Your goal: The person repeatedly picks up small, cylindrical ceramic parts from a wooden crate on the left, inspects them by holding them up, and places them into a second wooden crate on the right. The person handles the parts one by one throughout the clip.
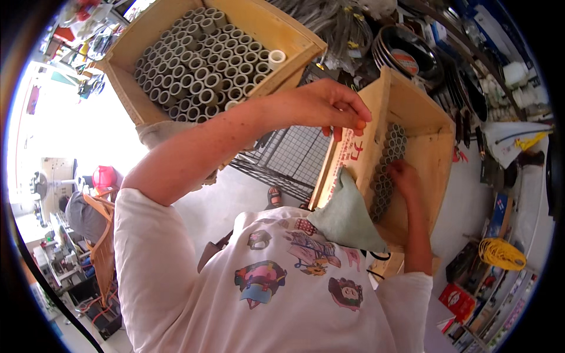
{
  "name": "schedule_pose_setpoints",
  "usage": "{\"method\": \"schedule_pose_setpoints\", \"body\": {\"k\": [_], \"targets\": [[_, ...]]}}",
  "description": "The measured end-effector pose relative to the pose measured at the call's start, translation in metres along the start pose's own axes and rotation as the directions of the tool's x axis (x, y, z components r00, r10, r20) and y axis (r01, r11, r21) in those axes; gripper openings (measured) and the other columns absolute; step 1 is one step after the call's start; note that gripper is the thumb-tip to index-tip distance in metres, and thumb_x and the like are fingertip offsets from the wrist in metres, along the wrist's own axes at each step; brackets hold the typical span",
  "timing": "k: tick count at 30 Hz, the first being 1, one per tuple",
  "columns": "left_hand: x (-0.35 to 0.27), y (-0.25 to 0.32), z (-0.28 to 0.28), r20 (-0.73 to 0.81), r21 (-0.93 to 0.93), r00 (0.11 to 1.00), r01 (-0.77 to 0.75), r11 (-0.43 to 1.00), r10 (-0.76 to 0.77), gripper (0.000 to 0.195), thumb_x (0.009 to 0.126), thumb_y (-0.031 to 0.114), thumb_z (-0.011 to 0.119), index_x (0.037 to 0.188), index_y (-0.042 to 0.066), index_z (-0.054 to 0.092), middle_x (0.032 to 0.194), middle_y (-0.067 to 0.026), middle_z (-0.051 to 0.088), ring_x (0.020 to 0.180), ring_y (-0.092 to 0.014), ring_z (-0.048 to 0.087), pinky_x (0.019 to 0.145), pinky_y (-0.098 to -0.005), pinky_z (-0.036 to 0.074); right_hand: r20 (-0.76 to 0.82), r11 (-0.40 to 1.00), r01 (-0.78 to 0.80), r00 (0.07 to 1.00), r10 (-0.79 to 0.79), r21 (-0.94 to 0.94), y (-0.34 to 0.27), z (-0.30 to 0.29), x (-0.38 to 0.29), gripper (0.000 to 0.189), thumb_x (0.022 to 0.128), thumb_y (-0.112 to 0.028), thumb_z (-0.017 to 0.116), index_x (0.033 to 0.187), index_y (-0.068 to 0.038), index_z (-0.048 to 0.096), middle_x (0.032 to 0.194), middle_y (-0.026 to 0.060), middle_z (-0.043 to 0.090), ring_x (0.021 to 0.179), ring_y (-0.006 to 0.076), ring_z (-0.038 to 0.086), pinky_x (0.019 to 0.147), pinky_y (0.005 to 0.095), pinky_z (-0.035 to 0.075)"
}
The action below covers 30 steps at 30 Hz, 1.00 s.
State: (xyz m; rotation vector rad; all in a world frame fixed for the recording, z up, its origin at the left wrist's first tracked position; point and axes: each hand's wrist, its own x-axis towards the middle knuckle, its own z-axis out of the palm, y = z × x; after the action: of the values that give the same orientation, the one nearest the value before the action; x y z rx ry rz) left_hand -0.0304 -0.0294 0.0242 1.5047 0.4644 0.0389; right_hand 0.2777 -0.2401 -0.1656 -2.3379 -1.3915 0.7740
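My left hand [333,108] hangs bent above the near wall of a smaller wooden box [423,128], thumb and fingertips close together. A small orange spot shows at the fingertips; I cannot tell whether it is a held thing. My right hand [404,178] reaches inside that box, its fingers against stacked grey plastic pipe couplings [388,163]. Whether it grips one is hidden. Behind my left forearm stands a larger wooden box [282,26] with many grey couplings [207,70], mostly with their open ends up. One whiter coupling [277,58] sits at its right side.
A grey-green cloth [348,216] drapes over the smaller box's near corner. Under the boxes is a black wire-mesh basket [295,154]. Dark pans [406,55] are stacked behind. At right lie a yellow cord coil [502,253] and a red box [457,302]; a wooden chair [103,247] stands left.
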Motion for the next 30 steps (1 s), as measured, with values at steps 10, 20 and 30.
{"method": "schedule_pose_setpoints", "body": {"k": [10, 20, 30], "targets": [[-0.003, -0.004, -0.002, 0.039, 0.012, 0.995, -0.089, 0.996, 0.089, 0.027, 0.089, 0.015, 0.059, 0.114, 0.005, 0.062, 0.092, -0.0005, 0.069, 0.071, -0.007, 0.061, 0.059, -0.0212, 0.046, -0.308, 0.918, 0.355, 0.906, -0.291, 0.176, -0.189, -0.036, -0.057, 0.029, 0.085, -0.013, 0.065, 0.112, -0.007, 0.059, 0.100, 0.0080, 0.064, 0.094, 0.0212, 0.061, 0.084, 0.0349, 0.048], [-0.008, 0.003, -0.010, 0.049, 0.127, 0.977, -0.214, 0.969, 0.209, 0.019, 0.091, 0.014, 0.060, 0.106, 0.004, 0.066, 0.089, -0.0032, 0.069, 0.070, -0.007, 0.061, 0.062, -0.0216, 0.049, -0.291, 0.747, 0.663, 0.724, -0.625, 0.044, -0.206, 0.010, -0.053, 0.015, 0.082, -0.008, 0.063, 0.097, -0.010, 0.066, 0.086, 0.0022, 0.067, 0.080, 0.0175, 0.062, 0.088, 0.0341, 0.039], [-0.077, 0.073, -0.098, -0.320, 0.362, 0.787, -0.413, 0.836, 0.527, 0.019, 0.096, 0.021, 0.055, 0.101, 0.008, 0.068, 0.089, -0.0079, 0.070, 0.079, -0.014, 0.066, 0.071, -0.0279, 0.055, -0.338, 0.742, 0.670, 0.706, -0.622, 0.034, -0.208, 0.009, -0.056, 0.014, 0.083, -0.008, 0.063, 0.096, -0.011, 0.067, 0.083, 0.0023, 0.067, 0.078, 0.0173, 0.062, 0.088, 0.0335, 0.040]]}}
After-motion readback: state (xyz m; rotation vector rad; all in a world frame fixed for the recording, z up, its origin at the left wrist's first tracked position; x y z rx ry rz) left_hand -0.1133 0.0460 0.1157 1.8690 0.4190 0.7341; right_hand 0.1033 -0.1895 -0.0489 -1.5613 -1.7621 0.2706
